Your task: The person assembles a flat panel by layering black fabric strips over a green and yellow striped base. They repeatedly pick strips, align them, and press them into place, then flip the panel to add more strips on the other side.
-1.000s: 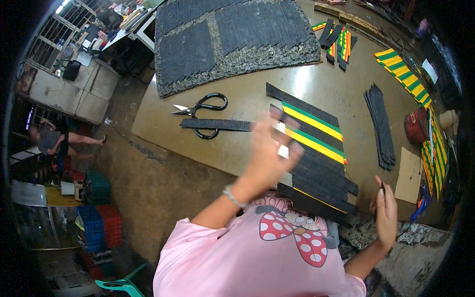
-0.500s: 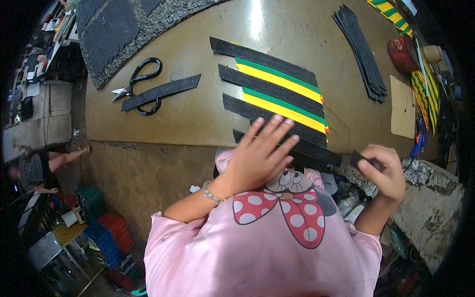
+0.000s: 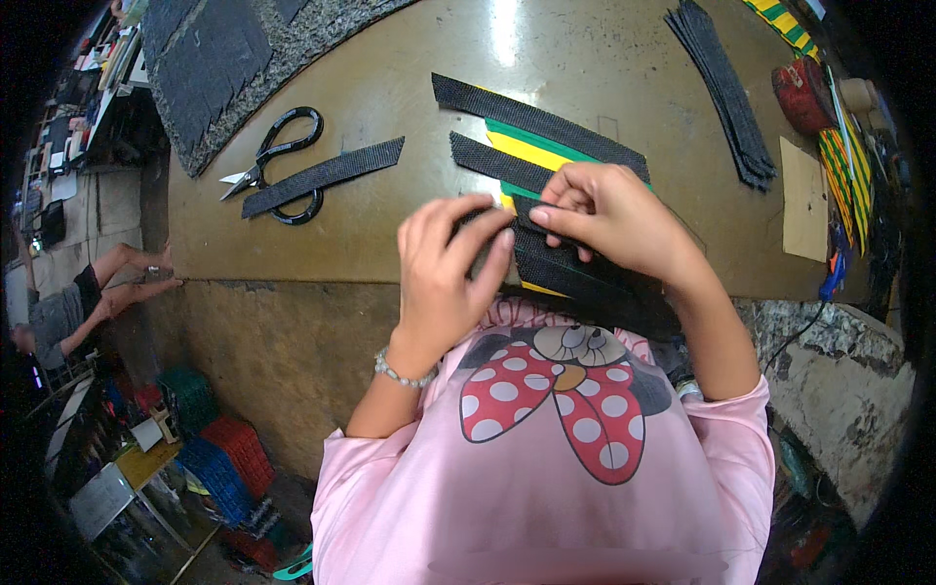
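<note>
Black woven strips [image 3: 536, 112] lie slanted in rows on the table, with yellow and green striped bands [image 3: 531, 146] showing between them. My right hand [image 3: 609, 214] pinches a dark strip end [image 3: 526, 212] between thumb and fingers over the middle of these rows. Close beside it, my left hand [image 3: 444, 258] has its fingers bent and closed at the left end of a black strip, which they mostly hide. The nearest rows slope down to the table's front edge, against my shirt.
Black-handled scissors [image 3: 278, 161] lie at the left, under a loose black strip [image 3: 327, 175]. A stack of black strips [image 3: 721, 97] lies far right, near a cardboard piece [image 3: 803, 200] and a red roll [image 3: 804, 95]. A stone slab [image 3: 219, 127] fills the far left corner.
My right hand has moved left and up from beyond the front edge onto the rows, bringing the dark strip end. My left hand has slid left and curled its fingers. The rows shifted slightly right.
</note>
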A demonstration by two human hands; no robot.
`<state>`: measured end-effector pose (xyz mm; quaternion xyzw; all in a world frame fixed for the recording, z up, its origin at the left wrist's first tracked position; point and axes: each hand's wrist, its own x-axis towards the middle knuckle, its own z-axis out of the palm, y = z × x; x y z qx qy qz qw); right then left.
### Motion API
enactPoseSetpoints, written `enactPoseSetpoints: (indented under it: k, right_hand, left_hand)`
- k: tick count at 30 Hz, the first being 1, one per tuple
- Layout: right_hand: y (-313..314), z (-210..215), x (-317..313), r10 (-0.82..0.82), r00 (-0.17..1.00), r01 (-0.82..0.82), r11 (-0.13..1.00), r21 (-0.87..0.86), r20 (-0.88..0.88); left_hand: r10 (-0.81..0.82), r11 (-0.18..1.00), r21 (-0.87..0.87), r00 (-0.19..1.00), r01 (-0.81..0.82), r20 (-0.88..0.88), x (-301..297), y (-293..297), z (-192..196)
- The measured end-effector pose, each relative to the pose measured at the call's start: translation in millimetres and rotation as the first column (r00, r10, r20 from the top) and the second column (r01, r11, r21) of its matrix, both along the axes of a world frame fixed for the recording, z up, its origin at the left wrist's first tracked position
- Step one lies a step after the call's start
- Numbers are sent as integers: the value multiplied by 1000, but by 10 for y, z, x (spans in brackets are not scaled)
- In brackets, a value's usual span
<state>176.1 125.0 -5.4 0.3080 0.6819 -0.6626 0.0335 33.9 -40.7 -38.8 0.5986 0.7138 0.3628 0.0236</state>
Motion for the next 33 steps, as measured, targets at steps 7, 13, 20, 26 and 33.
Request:
enactPoseSetpoints:
  k: [7,13,20,26,33]
  right_hand:
    - [-9,-132,-167,-48,999,48,991,124,-1]
    - [-72,-157,-153,-108,994,108,979,171,-4]
    - [-127,-189,-189,-126,992,127,932,339,-26]
    - [-148,-215,-177,-130,991,126,902,413,-18]
    - [-170,-211,-198,-126,989,147,878,456,-77]
  left_hand:
    - [97,992,-77,995,-96,8,-82,93,-83]
    - [110,990,-97,993,-106,38,-88,89,-93]
    - [116,988,-113,991,-108,65,-88,100,-64]
    - [136,979,-162,986,-120,92,-82,116,-26]
    - [181,972,-171,977,-160,113,-66,171,-20]
